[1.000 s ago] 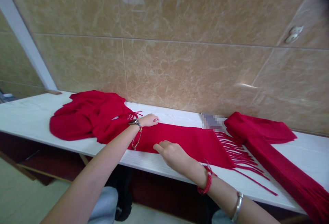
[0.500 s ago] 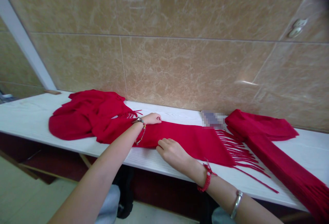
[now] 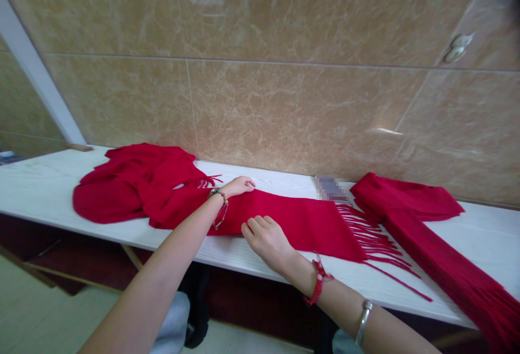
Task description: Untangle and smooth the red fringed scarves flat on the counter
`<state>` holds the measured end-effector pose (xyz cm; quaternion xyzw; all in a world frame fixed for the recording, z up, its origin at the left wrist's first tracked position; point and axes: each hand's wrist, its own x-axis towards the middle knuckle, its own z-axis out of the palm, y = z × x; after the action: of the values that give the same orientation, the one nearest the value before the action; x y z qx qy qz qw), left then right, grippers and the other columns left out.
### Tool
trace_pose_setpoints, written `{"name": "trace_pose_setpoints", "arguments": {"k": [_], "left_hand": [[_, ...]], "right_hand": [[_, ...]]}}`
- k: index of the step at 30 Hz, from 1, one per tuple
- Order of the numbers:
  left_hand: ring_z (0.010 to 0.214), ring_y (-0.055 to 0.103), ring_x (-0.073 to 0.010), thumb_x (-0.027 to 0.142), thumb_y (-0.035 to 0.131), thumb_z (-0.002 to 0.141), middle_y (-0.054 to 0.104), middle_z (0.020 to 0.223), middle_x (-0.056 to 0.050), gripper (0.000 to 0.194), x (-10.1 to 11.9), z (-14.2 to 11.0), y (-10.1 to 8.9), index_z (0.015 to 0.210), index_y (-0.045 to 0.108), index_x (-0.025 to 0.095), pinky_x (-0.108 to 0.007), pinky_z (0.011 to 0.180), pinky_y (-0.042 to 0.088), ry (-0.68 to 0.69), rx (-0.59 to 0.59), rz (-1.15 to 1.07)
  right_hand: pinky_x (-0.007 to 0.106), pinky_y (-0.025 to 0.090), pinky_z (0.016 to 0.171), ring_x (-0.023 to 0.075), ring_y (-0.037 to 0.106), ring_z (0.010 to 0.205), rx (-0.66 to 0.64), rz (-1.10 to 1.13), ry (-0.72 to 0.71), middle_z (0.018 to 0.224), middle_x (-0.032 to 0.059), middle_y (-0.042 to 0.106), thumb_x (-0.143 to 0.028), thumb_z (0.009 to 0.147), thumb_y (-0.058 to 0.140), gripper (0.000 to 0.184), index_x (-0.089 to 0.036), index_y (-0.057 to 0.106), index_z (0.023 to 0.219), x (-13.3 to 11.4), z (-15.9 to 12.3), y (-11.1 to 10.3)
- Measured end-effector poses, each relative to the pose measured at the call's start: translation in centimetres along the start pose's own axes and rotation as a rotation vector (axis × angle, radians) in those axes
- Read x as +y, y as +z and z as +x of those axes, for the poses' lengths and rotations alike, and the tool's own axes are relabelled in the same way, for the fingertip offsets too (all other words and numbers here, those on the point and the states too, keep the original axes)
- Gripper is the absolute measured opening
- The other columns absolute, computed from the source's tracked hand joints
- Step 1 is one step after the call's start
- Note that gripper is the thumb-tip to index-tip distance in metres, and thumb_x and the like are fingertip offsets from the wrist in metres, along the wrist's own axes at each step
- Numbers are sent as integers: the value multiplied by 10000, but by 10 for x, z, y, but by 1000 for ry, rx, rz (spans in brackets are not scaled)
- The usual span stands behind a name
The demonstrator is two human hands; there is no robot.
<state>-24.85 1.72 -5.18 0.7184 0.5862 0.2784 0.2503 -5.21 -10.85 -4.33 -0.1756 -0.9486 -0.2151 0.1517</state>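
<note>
A red scarf (image 3: 309, 221) lies lengthwise on a white shelf, its flat end finishing in a twisted fringe on the right. My left hand (image 3: 239, 185) is closed at the scarf's far edge, thumb and fingers pinched together. At the near edge, my right hand (image 3: 268, 241) has its fingers curled down onto the cloth, closed on it. Between the two hands the fabric is fairly smooth. To the left, the red cloth runs into a loose, rumpled heap (image 3: 134, 180); how much of it is the same scarf I cannot tell.
A second red scarf (image 3: 430, 235), folded, lies at the right with its fringed end over the front edge. A blurred flat item (image 3: 331, 187) sits by the tiled wall (image 3: 284, 115). The white shelf (image 3: 36, 180) has open compartments underneath.
The whole view has shifted slightly, so things appear a little farther left. Both hands keep nearly the same places on the scarf's edges.
</note>
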Motion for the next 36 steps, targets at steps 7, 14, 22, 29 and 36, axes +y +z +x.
{"name": "trace_pose_setpoints", "arguments": {"k": [7, 14, 22, 29, 36], "left_hand": [[828, 591, -166, 227, 524, 737, 661, 903, -67, 311, 30, 2, -10, 1008, 602, 96, -284, 779, 430, 10, 116, -198], [842, 585, -159, 207, 527, 755, 656, 934, -62, 268, 95, 27, 1, 992, 614, 117, -293, 802, 434, 104, 126, -316], [827, 598, -143, 122, 505, 726, 673, 936, -60, 262, 163, 74, 61, 949, 642, 104, -263, 784, 452, 198, -34, -273], [787, 607, -155, 56, 502, 639, 695, 810, -44, 240, 162, 99, 122, 790, 684, 97, -248, 780, 442, 226, -162, -98], [831, 616, -165, 88, 500, 650, 698, 863, -42, 280, 150, 110, 140, 857, 686, 121, -230, 770, 441, 243, -192, 23]], "right_hand": [[272, 350, 561, 166, 505, 692, 64, -48, 79, 776, 57, 556, -81, 852, 436, 137, -151, 553, 834, 19, -13, -28], [255, 333, 547, 149, 482, 665, 115, -107, 211, 791, 58, 542, -75, 867, 393, 182, -159, 549, 823, 53, -55, -61], [261, 351, 566, 154, 473, 652, 124, -179, 349, 753, 59, 535, -53, 850, 366, 226, -160, 554, 783, 88, -133, -67], [270, 416, 587, 169, 535, 725, -144, -166, 407, 877, 71, 577, -4, 808, 414, 217, -165, 551, 856, 93, -173, -33], [286, 469, 682, 182, 535, 816, -149, -106, 386, 893, 75, 571, -30, 821, 436, 182, -168, 543, 869, 93, -179, -20]]}}
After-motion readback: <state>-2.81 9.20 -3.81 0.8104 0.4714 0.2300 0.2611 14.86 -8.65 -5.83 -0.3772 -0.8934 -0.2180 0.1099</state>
